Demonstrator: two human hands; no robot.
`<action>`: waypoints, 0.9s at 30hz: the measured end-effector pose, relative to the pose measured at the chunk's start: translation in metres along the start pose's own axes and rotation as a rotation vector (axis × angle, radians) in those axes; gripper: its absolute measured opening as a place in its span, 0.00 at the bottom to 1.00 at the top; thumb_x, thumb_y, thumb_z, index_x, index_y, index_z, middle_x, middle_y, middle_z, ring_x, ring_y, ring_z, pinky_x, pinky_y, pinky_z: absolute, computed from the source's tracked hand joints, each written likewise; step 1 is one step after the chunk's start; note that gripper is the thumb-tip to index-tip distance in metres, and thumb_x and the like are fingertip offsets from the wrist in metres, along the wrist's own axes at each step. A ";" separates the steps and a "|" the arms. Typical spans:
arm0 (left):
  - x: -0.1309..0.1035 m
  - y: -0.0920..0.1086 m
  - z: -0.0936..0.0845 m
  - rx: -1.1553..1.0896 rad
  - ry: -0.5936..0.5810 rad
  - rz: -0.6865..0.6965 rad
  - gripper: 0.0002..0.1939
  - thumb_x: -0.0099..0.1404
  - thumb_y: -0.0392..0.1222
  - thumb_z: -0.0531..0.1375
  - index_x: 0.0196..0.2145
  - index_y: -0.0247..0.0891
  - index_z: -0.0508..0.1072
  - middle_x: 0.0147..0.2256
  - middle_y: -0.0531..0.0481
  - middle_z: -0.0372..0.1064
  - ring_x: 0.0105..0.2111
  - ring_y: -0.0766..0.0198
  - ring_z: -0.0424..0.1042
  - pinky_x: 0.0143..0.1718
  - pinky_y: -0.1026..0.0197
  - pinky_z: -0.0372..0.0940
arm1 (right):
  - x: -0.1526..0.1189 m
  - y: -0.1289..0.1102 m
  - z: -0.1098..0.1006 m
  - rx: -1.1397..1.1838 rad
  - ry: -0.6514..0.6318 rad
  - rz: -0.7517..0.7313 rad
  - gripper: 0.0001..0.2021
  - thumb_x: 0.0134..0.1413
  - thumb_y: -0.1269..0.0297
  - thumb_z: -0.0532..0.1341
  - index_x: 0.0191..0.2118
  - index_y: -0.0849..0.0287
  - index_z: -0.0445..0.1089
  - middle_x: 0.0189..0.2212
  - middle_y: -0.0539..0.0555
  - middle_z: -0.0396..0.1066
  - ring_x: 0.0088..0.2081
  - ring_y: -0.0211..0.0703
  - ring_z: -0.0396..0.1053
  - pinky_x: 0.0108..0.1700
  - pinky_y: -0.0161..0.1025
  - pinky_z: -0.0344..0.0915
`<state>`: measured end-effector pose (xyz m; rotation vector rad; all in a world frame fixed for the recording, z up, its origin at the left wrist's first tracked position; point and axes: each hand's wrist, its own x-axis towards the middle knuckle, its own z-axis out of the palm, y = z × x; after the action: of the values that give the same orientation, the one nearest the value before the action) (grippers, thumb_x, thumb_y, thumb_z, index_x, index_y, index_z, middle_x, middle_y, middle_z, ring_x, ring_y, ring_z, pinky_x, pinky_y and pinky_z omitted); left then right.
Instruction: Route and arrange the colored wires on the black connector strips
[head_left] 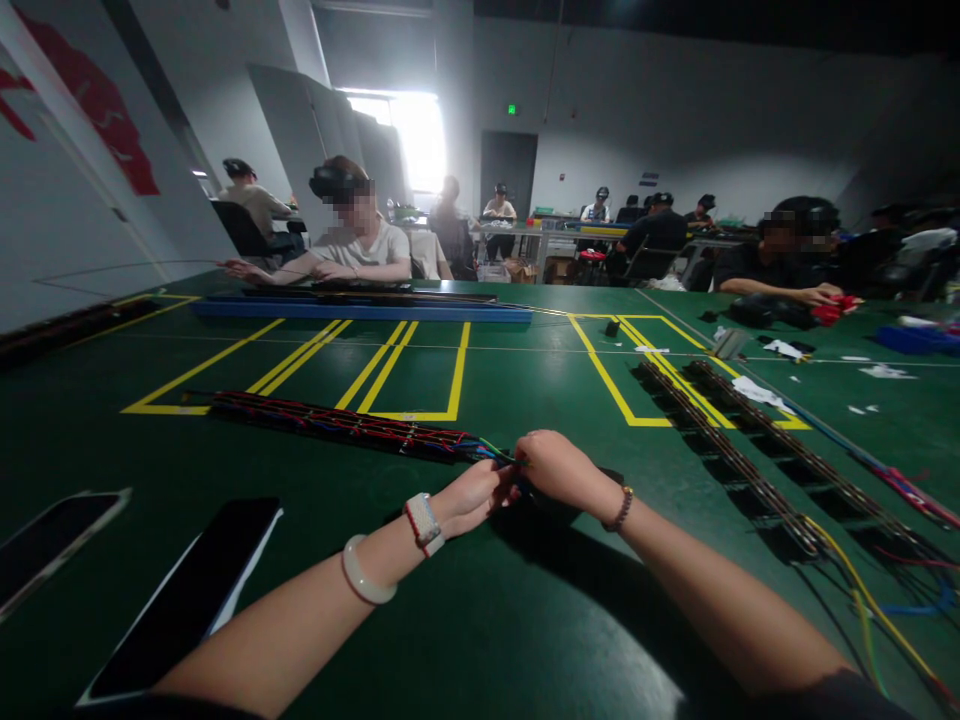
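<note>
A long dark strip bundled with red, blue and other coloured wires (360, 425) lies slantwise on the green table in front of me. At its right end my left hand (476, 492) is closed on the loose wires (491, 450), fingers pinched together. My right hand (559, 467) meets it there, its fingers curled round the same wire ends. The fingertips partly cover each other, so the exact grip is hidden. Just behind and under my right hand sits a dark object (600, 488), mostly covered, whose kind I cannot make out.
Two dark phone-like slabs (195, 590) (56, 545) lie at the near left. Two long rod-like assemblies (727, 455) (795, 450) with trailing wires lie at right. Behind is a blue channel (360, 311); co-workers (367, 240) (787, 255) sit across the table.
</note>
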<state>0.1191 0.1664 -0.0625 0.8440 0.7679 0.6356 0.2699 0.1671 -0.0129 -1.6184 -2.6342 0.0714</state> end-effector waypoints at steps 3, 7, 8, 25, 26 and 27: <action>0.000 0.000 0.000 -0.014 0.011 -0.007 0.07 0.56 0.34 0.62 0.30 0.32 0.65 0.23 0.54 0.62 0.22 0.72 0.60 0.25 0.67 0.52 | 0.000 -0.002 0.000 0.050 0.006 0.008 0.07 0.52 0.72 0.56 0.31 0.61 0.73 0.31 0.55 0.72 0.33 0.40 0.67 0.34 0.34 0.56; 0.003 -0.001 0.000 -0.015 0.017 -0.022 0.09 0.56 0.36 0.63 0.30 0.32 0.64 0.22 0.54 0.62 0.21 0.73 0.59 0.24 0.67 0.51 | -0.001 -0.006 0.000 0.037 -0.001 0.015 0.11 0.56 0.70 0.53 0.30 0.61 0.73 0.30 0.56 0.72 0.32 0.40 0.67 0.33 0.34 0.56; 0.003 -0.001 0.000 -0.017 0.029 -0.021 0.10 0.56 0.37 0.63 0.30 0.32 0.64 0.22 0.55 0.62 0.20 0.73 0.59 0.23 0.68 0.51 | -0.001 -0.007 0.000 0.013 -0.002 0.016 0.12 0.57 0.70 0.53 0.31 0.61 0.73 0.30 0.57 0.72 0.32 0.41 0.67 0.33 0.35 0.56; 0.005 0.004 -0.013 -0.072 -0.164 -0.046 0.08 0.62 0.38 0.59 0.31 0.29 0.67 0.28 0.49 0.65 0.16 0.81 0.50 0.16 0.72 0.43 | 0.027 0.053 0.026 -0.181 0.315 0.097 0.11 0.61 0.63 0.55 0.37 0.59 0.74 0.31 0.55 0.72 0.38 0.45 0.64 0.49 0.41 0.52; 0.005 0.005 -0.014 -0.073 -0.185 -0.058 0.07 0.62 0.37 0.59 0.31 0.28 0.67 0.28 0.50 0.65 0.16 0.81 0.49 0.16 0.73 0.43 | 0.028 0.056 0.029 -0.184 0.333 0.094 0.12 0.62 0.62 0.54 0.37 0.59 0.74 0.30 0.55 0.72 0.38 0.44 0.63 0.52 0.41 0.51; 0.004 0.005 -0.014 -0.071 -0.206 -0.070 0.07 0.62 0.37 0.60 0.31 0.28 0.67 0.28 0.50 0.64 0.16 0.82 0.49 0.16 0.73 0.43 | 0.030 0.059 0.032 -0.185 0.347 0.093 0.13 0.62 0.62 0.53 0.36 0.58 0.74 0.30 0.54 0.73 0.38 0.44 0.63 0.54 0.42 0.49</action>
<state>0.1090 0.1782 -0.0659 0.8001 0.5829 0.5017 0.3066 0.2198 -0.0480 -1.6291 -2.3594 -0.4227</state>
